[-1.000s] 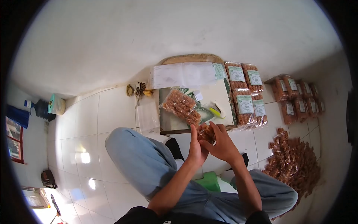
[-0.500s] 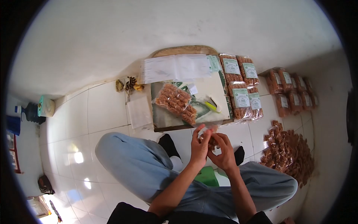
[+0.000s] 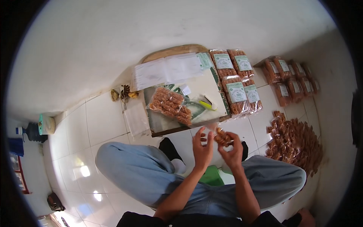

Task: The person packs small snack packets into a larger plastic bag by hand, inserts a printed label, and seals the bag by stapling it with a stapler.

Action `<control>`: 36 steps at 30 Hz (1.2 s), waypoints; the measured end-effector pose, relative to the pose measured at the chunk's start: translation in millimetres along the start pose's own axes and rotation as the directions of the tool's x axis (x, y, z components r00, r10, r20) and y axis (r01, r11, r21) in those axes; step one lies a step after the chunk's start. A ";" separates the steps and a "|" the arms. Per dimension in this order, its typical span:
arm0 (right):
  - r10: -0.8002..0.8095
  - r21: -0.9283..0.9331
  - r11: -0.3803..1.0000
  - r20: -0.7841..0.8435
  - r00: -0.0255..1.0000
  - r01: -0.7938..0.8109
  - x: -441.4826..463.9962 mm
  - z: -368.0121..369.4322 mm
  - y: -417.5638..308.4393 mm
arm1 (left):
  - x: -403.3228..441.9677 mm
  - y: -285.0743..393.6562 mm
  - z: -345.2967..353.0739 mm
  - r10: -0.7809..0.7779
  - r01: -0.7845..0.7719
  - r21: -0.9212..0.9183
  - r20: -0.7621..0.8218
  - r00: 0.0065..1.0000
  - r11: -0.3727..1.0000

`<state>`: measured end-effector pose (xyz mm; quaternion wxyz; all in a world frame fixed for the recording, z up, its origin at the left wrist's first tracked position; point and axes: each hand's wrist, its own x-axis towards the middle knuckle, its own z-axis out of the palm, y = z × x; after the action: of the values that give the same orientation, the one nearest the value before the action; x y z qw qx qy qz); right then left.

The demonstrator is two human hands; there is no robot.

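Note:
In front of the low board, my right hand (image 3: 232,150) pinches a small clear packet of brown snacks (image 3: 223,137). To the left of it is my left hand (image 3: 202,146), its fingers apart and no object plainly between them. A blurred clear piece of plastic (image 3: 210,126) shows just above both hands; whether it belongs to the packet I cannot tell. On the board (image 3: 170,126) lies a larger clear bag of snack packets (image 3: 171,106), without a visible label. A yellow-green cutter (image 3: 208,105) rests to its right.
Flat plastic bags (image 3: 166,70) and green labels (image 3: 204,60) lie at the board's back. Labelled snack bags (image 3: 236,92) stand to its right, with more bags (image 3: 285,90) by the wall. Loose packets (image 3: 295,142) are heaped on the floor. A green object (image 3: 211,177) sits between my legs.
My hands have drawn apart; the packet shows more plainly and is now in my right hand. The left hand's fingers have spread. The whole view has shifted slightly.

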<state>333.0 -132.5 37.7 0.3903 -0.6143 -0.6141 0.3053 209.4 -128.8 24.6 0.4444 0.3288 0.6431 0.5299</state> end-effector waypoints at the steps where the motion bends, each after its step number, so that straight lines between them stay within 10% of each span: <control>1: 0.073 -0.001 0.997 -0.066 0.995 -0.073 6.2 -4.0 2.2 | -0.8 2.4 -4.9 0.185 -0.179 0.285 0.006 0.983 0.942; 4: 0.194 0.024 0.981 -0.088 0.977 -0.193 20.0 -11.5 38.9 | 6.7 4.2 -6.1 0.424 -0.393 0.654 0.120 0.898 0.646; 12: 0.504 0.411 0.708 0.275 0.819 -0.574 61.7 16.1 52.1 | 29.2 -14.7 6.6 0.435 -0.357 0.740 0.096 0.895 0.570; 17: 0.453 0.613 0.190 0.638 0.623 -0.767 84.7 38.0 52.2 | 35.5 -20.4 3.6 0.485 -0.385 0.721 0.076 0.871 0.577; 23: 0.186 0.607 -0.025 0.784 0.593 -0.794 103.3 77.1 79.3 | 31.3 -20.6 0.8 0.581 -0.482 0.648 0.074 0.810 0.590; 36: 0.266 0.646 -0.281 0.763 0.589 -0.710 106.1 114.9 77.3 | 27.5 -26.4 -10.8 0.569 -0.504 0.590 0.091 0.817 0.630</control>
<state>281.0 -10.6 -75.8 0.4132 -0.2989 0.0490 0.8588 190.1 -114.2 -6.8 0.1075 0.5981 0.6693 0.4274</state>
